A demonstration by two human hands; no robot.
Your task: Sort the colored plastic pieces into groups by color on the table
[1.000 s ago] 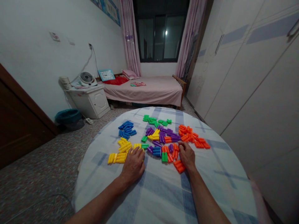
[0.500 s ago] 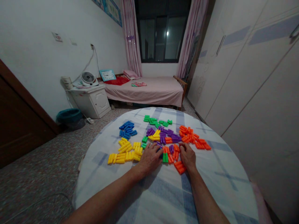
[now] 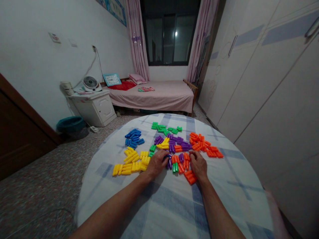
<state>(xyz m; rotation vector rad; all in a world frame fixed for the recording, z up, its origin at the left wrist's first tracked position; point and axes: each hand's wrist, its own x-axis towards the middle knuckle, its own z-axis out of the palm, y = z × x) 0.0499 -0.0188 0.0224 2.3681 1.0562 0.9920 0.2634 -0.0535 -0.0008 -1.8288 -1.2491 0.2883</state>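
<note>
My left hand (image 3: pixel 157 162) is closed over the middle of the pile, thumb and fingers pinched around a dark blue plastic block (image 3: pixel 167 156), mostly hidden by the fingertips. Purple blocks (image 3: pixel 169 163) lie just right of it, and green blocks (image 3: pixel 152 149) and yellow blocks (image 3: pixel 145 162) to its left. My right hand (image 3: pixel 198 165) rests with curled fingers at the right side of the mixed blocks; whatever its fingertips hold, if anything, is hidden. Beside it are orange blocks (image 3: pixel 186 161), with another orange group (image 3: pixel 190 177) near the wrist. A green block (image 3: pixel 175 168) lies between the hands.
The round table wears a checked cloth (image 3: pixel 171 205). Farther back are a blue pile (image 3: pixel 134 137), a green pile (image 3: pixel 159 127) and an orange pile (image 3: pixel 200 142). Beyond the table stand a bed (image 3: pixel 164 94), a white cabinet (image 3: pixel 94 106) and a wardrobe (image 3: pixel 259 83).
My left hand has drawn back a little to the left and its fingers have curled in, uncovering purple blocks. My right hand stays about where it was; the view shifted slightly.
</note>
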